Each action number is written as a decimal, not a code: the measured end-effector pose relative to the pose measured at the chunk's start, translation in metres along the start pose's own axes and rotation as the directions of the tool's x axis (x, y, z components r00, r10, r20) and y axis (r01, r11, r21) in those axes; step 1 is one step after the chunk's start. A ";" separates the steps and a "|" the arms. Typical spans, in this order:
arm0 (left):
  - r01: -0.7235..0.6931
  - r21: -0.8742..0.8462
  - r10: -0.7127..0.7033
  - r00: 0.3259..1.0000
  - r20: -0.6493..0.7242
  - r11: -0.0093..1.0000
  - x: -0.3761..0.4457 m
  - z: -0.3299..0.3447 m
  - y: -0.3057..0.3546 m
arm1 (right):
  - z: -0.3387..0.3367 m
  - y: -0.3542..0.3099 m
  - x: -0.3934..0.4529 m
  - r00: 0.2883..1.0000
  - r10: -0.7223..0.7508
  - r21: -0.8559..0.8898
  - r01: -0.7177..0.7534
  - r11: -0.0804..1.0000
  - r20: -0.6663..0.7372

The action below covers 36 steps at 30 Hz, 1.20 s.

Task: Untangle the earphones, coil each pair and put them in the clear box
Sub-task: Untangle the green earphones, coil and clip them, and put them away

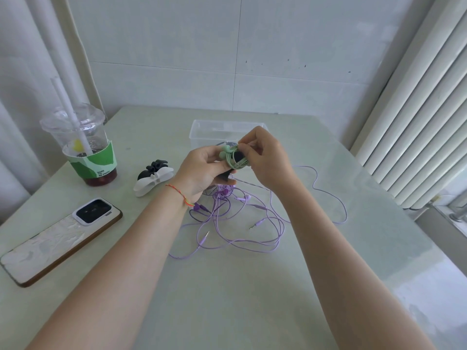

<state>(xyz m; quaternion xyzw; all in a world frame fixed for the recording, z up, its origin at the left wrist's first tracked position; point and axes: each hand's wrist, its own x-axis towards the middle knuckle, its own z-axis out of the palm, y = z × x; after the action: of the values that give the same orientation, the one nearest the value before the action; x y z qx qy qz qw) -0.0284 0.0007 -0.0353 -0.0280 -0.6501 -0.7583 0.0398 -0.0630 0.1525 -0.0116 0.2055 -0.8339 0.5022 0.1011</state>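
The bench (pixel 227 286) carries all items. A phone (pixel 60 241) lies face down near the left edge, its long axis running from the near left toward the far right. A lidded cup (pixel 83 147) with a straw stands upright at the far left corner. The clear box (pixel 202 133) is set open toward the far edge, at mid-width. The purple earphones (pixel 240 223) are spread in a loose tangle at the centre of the bench, with two plugs pointing toward the far right. Two cable winders (pixel 154 178), one black and one white, lie between cup and tangle. The green earphones (pixel 233 157) are held coiled above the tangle, just in front of the box. The left hand (pixel 202 173) grips the coil; the right hand (pixel 262 157) pinches its upper edge.
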 end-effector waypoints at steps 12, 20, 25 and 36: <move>0.013 0.045 -0.015 0.999 0.051 0.999 -0.002 -0.002 0.006 | 0.002 -0.004 -0.002 0.999 -0.054 -0.124 0.053 0.991 -0.001; 0.060 0.019 -0.062 0.995 0.080 0.998 -0.003 -0.003 0.008 | 0.005 -0.006 -0.002 0.982 -0.173 -0.166 0.160 0.973 -0.072; 0.085 0.010 -0.086 0.989 0.123 0.996 -0.005 -0.001 0.008 | 0.003 -0.003 -0.001 0.989 -0.134 -0.124 0.125 0.984 -0.066; 0.069 -0.015 -0.067 0.994 0.091 0.998 -0.007 -0.003 0.013 | -0.008 0.004 0.002 0.993 0.066 0.031 -0.069 0.997 0.099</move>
<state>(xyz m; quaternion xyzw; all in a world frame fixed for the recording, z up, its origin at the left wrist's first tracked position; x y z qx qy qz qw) -0.0200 -0.0040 -0.0236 -0.0406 -0.6450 -0.7630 -0.0157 -0.0672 0.1606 -0.0105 0.2033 -0.8355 0.5089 0.0397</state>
